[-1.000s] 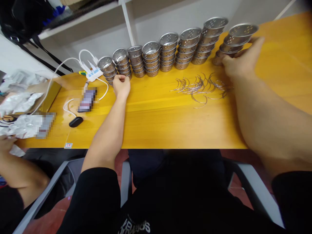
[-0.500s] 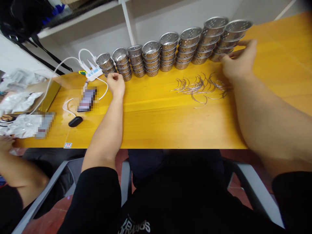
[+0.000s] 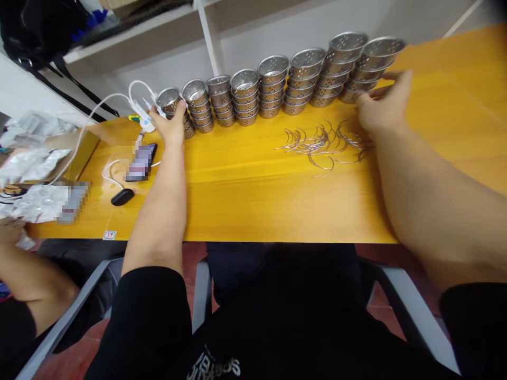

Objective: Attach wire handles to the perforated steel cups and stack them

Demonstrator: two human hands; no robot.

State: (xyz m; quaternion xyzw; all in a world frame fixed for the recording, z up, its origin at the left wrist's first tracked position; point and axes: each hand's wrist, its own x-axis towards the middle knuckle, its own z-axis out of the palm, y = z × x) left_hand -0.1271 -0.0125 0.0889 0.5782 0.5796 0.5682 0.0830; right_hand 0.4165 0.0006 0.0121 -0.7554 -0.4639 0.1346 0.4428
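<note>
8 cup stacks [image 3: 245, 100], 2 hands [image 3: 171, 125] at ends

A small white sticker [image 3: 110, 235] with a blue border lies on the desk [image 3: 245, 206], at its near edge, toward the left end; it bears a red handwritten-looking number that begins with 3, its second digit unclear, perhaps 9 or 7; white lettering [image 3: 216, 367] stands on the front of the black shirt [image 3: 257, 338], tilted and broken by folds, so no whole word can be read.
</note>
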